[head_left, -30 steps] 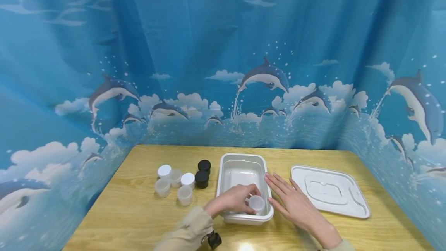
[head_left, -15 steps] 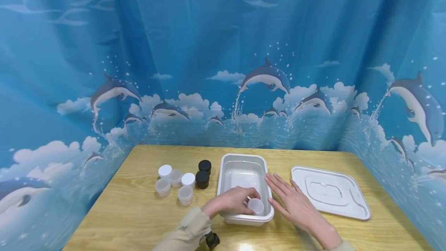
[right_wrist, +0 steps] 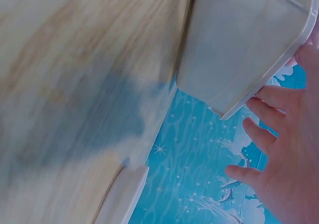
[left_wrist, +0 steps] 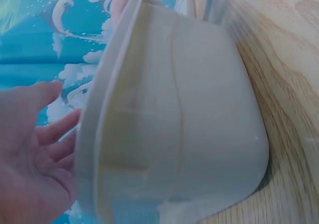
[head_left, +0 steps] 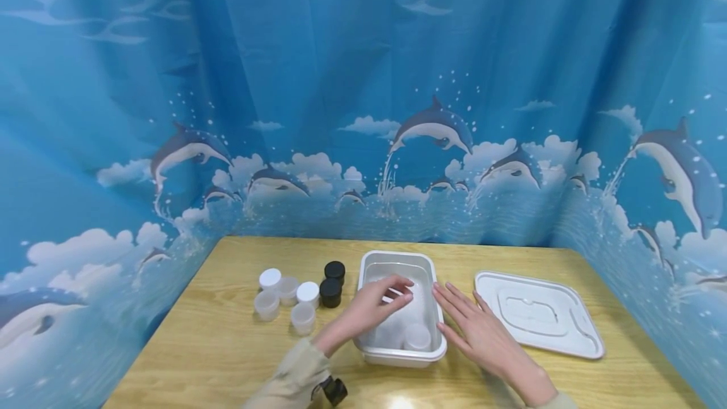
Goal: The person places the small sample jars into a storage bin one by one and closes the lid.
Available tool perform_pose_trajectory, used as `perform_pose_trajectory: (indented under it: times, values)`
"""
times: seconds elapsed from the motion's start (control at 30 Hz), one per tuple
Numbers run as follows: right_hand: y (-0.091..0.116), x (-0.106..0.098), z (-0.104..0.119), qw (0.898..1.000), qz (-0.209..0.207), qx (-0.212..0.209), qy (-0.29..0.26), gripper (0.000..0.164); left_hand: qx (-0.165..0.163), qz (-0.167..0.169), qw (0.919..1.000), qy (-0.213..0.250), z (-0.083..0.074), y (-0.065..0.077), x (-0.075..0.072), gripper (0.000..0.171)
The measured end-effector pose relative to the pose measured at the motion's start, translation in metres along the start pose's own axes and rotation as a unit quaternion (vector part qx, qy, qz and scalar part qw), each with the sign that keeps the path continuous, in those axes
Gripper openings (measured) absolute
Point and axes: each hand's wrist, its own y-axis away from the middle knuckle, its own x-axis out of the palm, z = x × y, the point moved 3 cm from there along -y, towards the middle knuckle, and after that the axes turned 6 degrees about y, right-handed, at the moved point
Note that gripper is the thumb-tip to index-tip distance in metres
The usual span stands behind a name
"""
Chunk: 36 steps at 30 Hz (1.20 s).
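Note:
A white rectangular plastic box (head_left: 397, 262) stands on the table, and one small translucent cup (head_left: 418, 337) sits inside at its near right corner. Over the box's left side is my left hand (head_left: 369, 305), thumb and fingers apart with nothing between them. The left wrist view shows that hand (left_wrist: 37, 154) beside the box wall (left_wrist: 184, 109). My right hand (head_left: 479, 336) lies with straight fingers at the box's right rim. In the right wrist view its fingers (right_wrist: 269, 114) are spread by the rim; whether all of them touch cannot be told.
Left of the box stand translucent cups (head_left: 267, 305), white-capped jars (head_left: 270, 279) and black-capped jars (head_left: 330, 292). A white lid (head_left: 534, 314) lies on the table (head_left: 227, 358) at the right. A dolphin-print curtain (head_left: 318, 81) surrounds the table's back and sides.
My left hand has let go of the small cup, leaving it in the box's near right corner, and has moved up and to the left. The right hand stays put.

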Motion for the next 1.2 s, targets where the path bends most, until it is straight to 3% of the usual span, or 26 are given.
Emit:
perform_pose_trajectory:
  times: [0.2,0.63,0.9,1.2]
  values:
    - [0.0,0.001,-0.001,1.0,-0.011,-0.013,-0.002,0.059,-0.017,-0.08,0.9931,0.085,0.002,0.012,-0.019,0.035]
    - [0.001,0.001,-0.001,1.0,-0.015,-0.018,0.002,0.059,-0.024,-0.222,0.9621,0.156,0.026,0.045,-0.063,0.033]
    - [0.001,0.003,-0.003,1.0,-0.019,-0.018,0.005,0.058,-0.031,-0.294,0.9483,0.115,0.042,0.073,-0.089,0.026]
    - [0.001,0.004,-0.002,1.0,-0.021,-0.016,0.002,0.059,-0.088,-0.311,0.9457,0.037,0.053,0.099,-0.106,0.031]
